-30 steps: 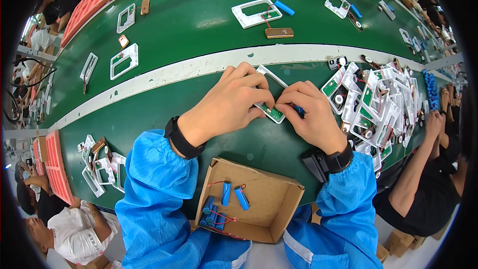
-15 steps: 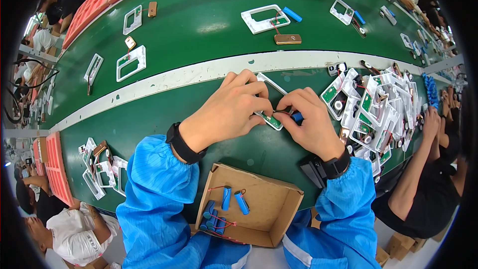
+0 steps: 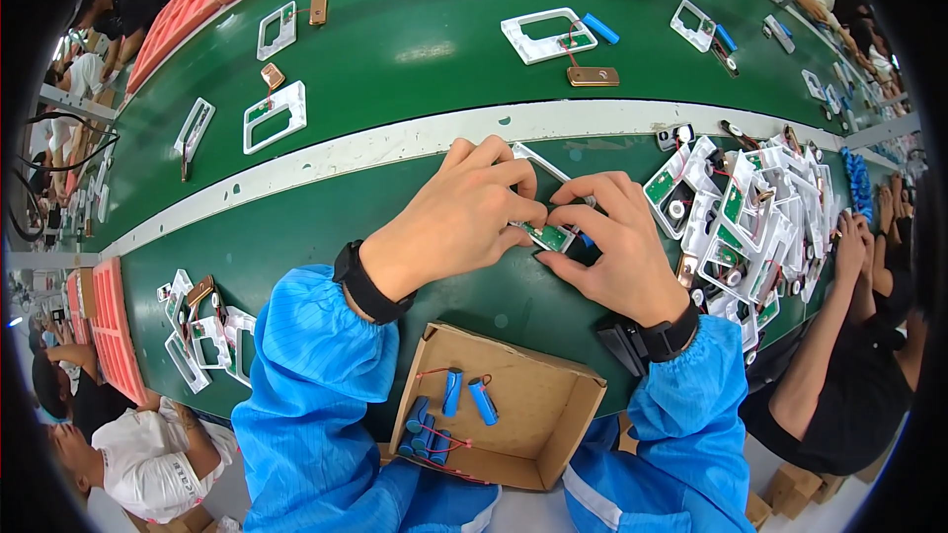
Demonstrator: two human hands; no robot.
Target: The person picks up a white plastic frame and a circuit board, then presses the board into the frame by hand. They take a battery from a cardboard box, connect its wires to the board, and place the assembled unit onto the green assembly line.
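Note:
Between my hands is a white plastic frame (image 3: 539,160) with a green circuit board (image 3: 550,236) at its near end, resting on or just above the green table. My left hand (image 3: 449,219) pinches the frame's left side, its fingertips at the board. My right hand (image 3: 630,255) is closed around the near right corner, thumb on the near edge and index finger over the board. Part of a blue cylindrical battery (image 3: 587,240) shows beneath the right fingers; most of it is hidden.
A cardboard box (image 3: 565,426) with several wired blue batteries (image 3: 483,401) sits in front of me. White frames are heaped (image 3: 765,227) at right; a smaller pile (image 3: 209,338) lies left. Beyond a white rail (image 3: 326,158), a green belt (image 3: 415,89) carries spaced-out frames. Co-workers sit both sides.
My right thumb has dropped away from the index fingertip to the frame's near edge, and those fingers are wider apart. The frames on the belt have shifted to the right.

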